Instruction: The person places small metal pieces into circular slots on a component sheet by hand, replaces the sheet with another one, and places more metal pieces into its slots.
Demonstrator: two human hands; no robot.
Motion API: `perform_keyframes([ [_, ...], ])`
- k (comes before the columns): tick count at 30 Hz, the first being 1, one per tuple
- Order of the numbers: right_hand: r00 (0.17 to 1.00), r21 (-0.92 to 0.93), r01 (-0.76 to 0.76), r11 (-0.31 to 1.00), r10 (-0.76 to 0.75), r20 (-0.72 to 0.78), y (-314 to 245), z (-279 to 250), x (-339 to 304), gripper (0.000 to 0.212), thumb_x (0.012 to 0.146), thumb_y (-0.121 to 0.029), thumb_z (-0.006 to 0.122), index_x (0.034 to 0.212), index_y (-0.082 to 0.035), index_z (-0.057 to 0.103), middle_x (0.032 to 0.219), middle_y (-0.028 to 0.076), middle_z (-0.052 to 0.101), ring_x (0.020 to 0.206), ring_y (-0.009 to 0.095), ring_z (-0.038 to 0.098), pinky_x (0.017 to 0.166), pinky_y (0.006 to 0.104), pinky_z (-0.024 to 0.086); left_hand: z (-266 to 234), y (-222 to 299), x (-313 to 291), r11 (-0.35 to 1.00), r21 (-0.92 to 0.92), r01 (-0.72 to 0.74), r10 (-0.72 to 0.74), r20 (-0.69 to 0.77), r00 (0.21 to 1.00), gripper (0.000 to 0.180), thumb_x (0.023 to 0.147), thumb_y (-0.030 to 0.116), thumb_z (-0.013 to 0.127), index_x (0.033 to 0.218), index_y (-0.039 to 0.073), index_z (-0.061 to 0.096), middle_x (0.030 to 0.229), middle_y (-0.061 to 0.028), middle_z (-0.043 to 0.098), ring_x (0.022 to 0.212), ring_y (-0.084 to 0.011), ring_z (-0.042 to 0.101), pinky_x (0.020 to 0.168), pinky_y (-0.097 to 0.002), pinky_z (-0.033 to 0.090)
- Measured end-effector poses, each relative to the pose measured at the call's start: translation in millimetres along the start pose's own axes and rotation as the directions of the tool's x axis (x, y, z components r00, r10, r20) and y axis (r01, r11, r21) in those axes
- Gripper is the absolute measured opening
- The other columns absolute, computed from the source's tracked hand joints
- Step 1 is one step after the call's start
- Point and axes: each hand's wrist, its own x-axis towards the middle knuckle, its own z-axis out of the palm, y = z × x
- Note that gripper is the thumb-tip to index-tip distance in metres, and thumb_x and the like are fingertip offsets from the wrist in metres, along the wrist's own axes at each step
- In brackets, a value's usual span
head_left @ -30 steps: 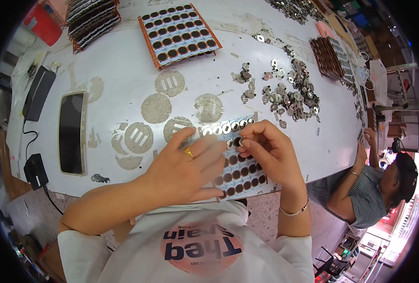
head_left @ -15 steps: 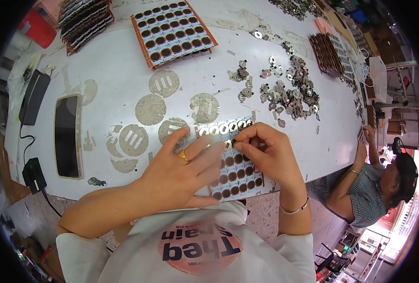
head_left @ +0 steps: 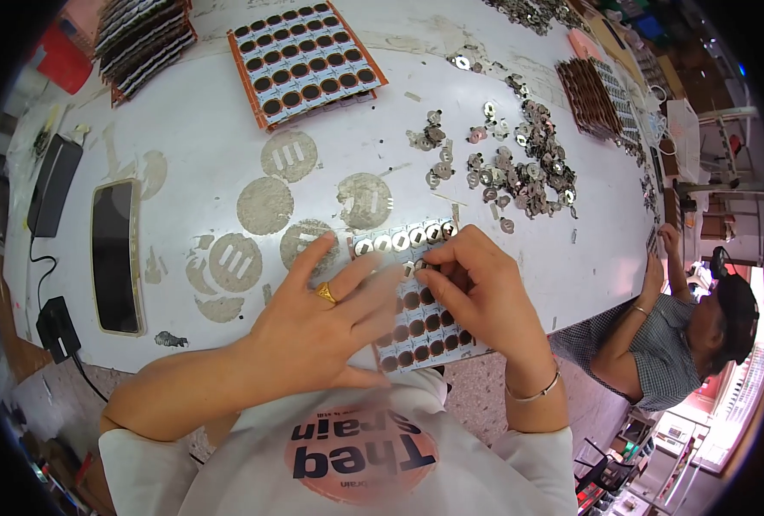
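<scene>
A panel of small circuit boards [head_left: 408, 331] lies on the table's near edge, with rows of black discs. Shiny round metal clips [head_left: 400, 241] cover the discs of its farthest row, and one or two more sit in the second row. My right hand [head_left: 476, 288] reaches over the panel's right side, thumb and forefinger pinched at a small metal clip [head_left: 420, 265] in that second row. My left hand [head_left: 330, 314], a gold ring on one finger, spreads over the panel's left side. Its fingertips there are blurred, and I see nothing held in them.
Loose metal clips [head_left: 532, 176] are heaped at the right. Another stack of panels [head_left: 304, 64] lies at the back, more [head_left: 145, 43] at the far left. A phone [head_left: 117, 258] and a black adapter [head_left: 58, 331] with cable are at left. A co-worker [head_left: 657, 335] works at the right edge.
The view has shifted slightly. My right fingertips remain pinched at the second row, a little nearer to me on the panel. My left hand keeps its spread pose.
</scene>
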Motion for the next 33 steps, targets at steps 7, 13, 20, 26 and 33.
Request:
perform_keyframes([
  [7, 0.997, -0.135, 0.067, 0.989, -0.059, 0.058, -6, -8, 5, 0.015, 0.092, -0.001, 0.081, 0.103, 0.001, 0.071, 0.087, 0.004, 0.062, 0.069, 0.01, 0.061, 0.062, 0.0268, 0.05, 1, -2, -1, 1.0, -0.03, 0.004, -0.005, -0.018, 1.0, 0.083, 0.062, 0.071, 0.086, 0.114, 0.008, 0.071, 0.148, -0.0079, 0.062, 0.136, -0.0276, 0.058, 0.121, -0.0654, 0.033],
  [13, 0.999, -0.229, 0.02, 0.973, -0.031, -0.045, -11, 9, -15, 0.02, 0.089, -0.009, 0.077, 0.107, -0.007, 0.071, 0.093, 0.013, 0.063, 0.085, 0.034, 0.069, 0.069, 0.0432, 0.055, 0, -2, -2, 1.0, -0.03, -0.004, 0.004, -0.019, 1.0, 0.084, 0.062, 0.071, 0.087, 0.114, 0.008, 0.071, 0.147, -0.0078, 0.062, 0.135, -0.0284, 0.058, 0.122, -0.0656, 0.03],
  [20, 0.923, -0.727, 0.269, 0.632, -0.385, 0.007, -10, 22, -33, 0.038, 0.074, -0.003, 0.074, 0.112, -0.007, 0.073, 0.096, 0.011, 0.065, 0.098, 0.034, 0.064, 0.076, 0.0418, 0.054, -2, -3, -4, 0.998, -0.065, 0.003, -0.004, -0.007, 1.0, 0.085, 0.065, 0.075, 0.084, 0.114, 0.007, 0.071, 0.146, -0.0092, 0.061, 0.136, -0.0303, 0.057, 0.123, -0.0668, 0.028],
  [26, 0.875, -0.567, 0.13, 0.814, -0.363, -0.321, 28, -36, 16, 0.024, 0.092, -0.006, 0.072, 0.116, -0.004, 0.073, 0.097, 0.014, 0.066, 0.095, 0.035, 0.064, 0.08, 0.0449, 0.054, -11, 0, 1, 0.999, 0.032, -0.029, 0.029, 0.015, 0.999, 0.075, 0.077, 0.072, 0.078, 0.112, 0.006, 0.07, 0.145, -0.009, 0.061, 0.135, -0.0297, 0.058, 0.124, -0.0668, 0.027],
  [33, 0.93, -0.352, 0.067, 0.933, -0.187, -0.318, 41, -33, 38, 0.026, 0.092, -0.003, 0.074, 0.118, -0.002, 0.072, 0.098, 0.012, 0.067, 0.092, 0.029, 0.067, 0.078, 0.0378, 0.055, -16, 1, 23, 0.993, 0.103, -0.058, 0.058, 0.007, 0.998, 0.049, 0.087, 0.044, 0.082, 0.116, 0.007, 0.07, 0.139, -0.0062, 0.064, 0.132, -0.0243, 0.059, 0.121, -0.0559, 0.037],
])
